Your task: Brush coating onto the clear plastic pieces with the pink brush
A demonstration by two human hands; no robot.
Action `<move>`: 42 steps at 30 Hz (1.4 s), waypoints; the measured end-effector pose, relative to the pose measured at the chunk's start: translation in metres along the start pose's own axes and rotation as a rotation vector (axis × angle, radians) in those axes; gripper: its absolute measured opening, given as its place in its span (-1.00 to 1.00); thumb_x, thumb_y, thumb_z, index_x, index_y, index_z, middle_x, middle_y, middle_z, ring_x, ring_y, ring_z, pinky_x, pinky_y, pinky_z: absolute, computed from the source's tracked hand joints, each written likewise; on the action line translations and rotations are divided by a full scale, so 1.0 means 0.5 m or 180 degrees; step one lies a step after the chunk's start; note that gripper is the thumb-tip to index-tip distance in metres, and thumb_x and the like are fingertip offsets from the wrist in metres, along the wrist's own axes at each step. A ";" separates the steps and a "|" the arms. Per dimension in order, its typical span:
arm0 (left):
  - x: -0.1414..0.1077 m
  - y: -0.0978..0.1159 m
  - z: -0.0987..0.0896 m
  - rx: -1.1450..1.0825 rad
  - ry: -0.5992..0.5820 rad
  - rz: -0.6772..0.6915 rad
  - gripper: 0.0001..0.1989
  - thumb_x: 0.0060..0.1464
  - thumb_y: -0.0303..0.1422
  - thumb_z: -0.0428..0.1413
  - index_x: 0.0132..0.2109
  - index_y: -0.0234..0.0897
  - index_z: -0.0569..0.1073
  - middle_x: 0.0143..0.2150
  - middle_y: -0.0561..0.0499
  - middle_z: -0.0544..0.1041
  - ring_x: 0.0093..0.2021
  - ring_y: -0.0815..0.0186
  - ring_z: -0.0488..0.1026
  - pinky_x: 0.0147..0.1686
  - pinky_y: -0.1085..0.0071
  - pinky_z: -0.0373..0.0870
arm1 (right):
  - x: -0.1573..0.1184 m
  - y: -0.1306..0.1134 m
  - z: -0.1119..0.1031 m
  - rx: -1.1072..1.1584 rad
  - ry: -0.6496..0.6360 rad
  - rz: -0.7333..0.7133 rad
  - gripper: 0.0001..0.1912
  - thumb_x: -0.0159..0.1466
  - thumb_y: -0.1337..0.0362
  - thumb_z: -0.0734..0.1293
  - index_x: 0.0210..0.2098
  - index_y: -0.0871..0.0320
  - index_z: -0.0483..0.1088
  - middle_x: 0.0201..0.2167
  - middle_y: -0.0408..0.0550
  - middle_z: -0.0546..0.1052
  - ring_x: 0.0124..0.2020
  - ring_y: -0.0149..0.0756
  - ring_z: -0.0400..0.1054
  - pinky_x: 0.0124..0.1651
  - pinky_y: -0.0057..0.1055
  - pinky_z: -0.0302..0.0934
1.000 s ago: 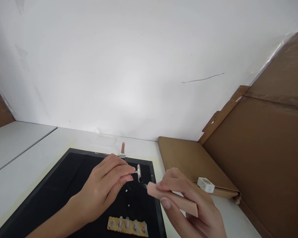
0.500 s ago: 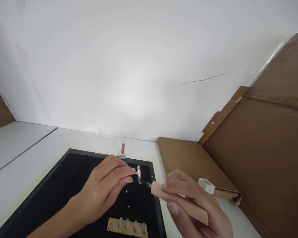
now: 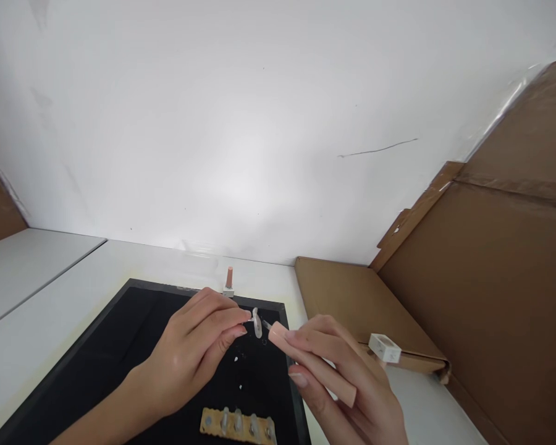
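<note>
My left hand [image 3: 199, 349] is closed in a pinch on the thin stem behind a pale, glossy false nail [image 3: 257, 323]. The nail stands upright just beyond the fingertips. My right hand [image 3: 347, 383] grips a nail polish brush [image 3: 312, 361] by its long peach-pink cap. Its dark bristle end points left at the nail's face, very close; whether they touch I cannot tell. Below the hands, a yellowish strip [image 3: 238, 426] carries several clear nail tips standing in a row.
A black mat [image 3: 120, 346] lies on the white table, with small white specks on it. A pink-capped polish bottle [image 3: 229, 282] stands at its far edge. On the right are a small white block [image 3: 384, 348], a flat cardboard box [image 3: 352, 296] and a cardboard wall [image 3: 505, 259].
My right hand has moved left, bringing the brush closer to the false nail. The false nail has tilted slightly, while my left hand stays nearly in place.
</note>
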State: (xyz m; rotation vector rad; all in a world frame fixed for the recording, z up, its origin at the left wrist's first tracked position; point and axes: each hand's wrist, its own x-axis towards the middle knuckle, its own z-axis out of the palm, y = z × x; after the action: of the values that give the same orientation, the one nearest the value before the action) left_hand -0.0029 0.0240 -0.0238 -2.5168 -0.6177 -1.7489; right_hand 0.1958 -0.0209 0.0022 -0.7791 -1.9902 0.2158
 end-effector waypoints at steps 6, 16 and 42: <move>0.001 0.000 0.000 -0.0003 0.0030 0.0005 -0.80 0.23 -0.61 -0.01 -0.09 -0.35 0.44 -0.33 -0.07 0.51 -0.33 0.32 0.43 -0.37 0.42 0.45 | -0.001 -0.011 -0.003 -0.0006 -0.0119 0.0164 -0.70 0.31 0.43 0.26 0.02 0.07 0.37 -0.36 -0.06 0.49 -0.36 -0.29 0.37 -0.38 -0.40 0.32; 0.006 0.003 0.000 0.0015 0.0112 -0.0033 -0.82 0.24 -0.59 -0.01 -0.11 -0.36 0.45 -0.36 -0.06 0.49 -0.37 0.34 0.42 -0.40 0.43 0.44 | 0.002 -0.010 -0.008 -0.0013 -0.0205 0.0185 -0.78 0.29 0.41 0.29 -0.08 0.07 0.38 -0.43 -0.11 0.47 -0.44 -0.33 0.34 -0.41 -0.42 0.30; 0.000 0.001 -0.003 0.0023 -0.0374 -0.0013 -0.77 0.27 -0.57 -0.10 -0.17 -0.32 0.43 -0.37 -0.06 0.48 -0.39 0.32 0.36 -0.44 0.42 0.41 | 0.029 -0.014 -0.005 -0.0343 0.0073 0.0012 -0.89 0.27 0.40 0.30 -0.23 0.08 0.39 -0.52 -0.12 0.52 -0.56 -0.33 0.33 -0.52 -0.41 0.27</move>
State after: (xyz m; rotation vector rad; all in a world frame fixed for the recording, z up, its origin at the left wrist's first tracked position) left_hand -0.0041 0.0233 -0.0231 -2.6301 -0.6336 -1.6060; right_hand 0.1899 -0.0181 0.0172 -0.8500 -1.9917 0.1019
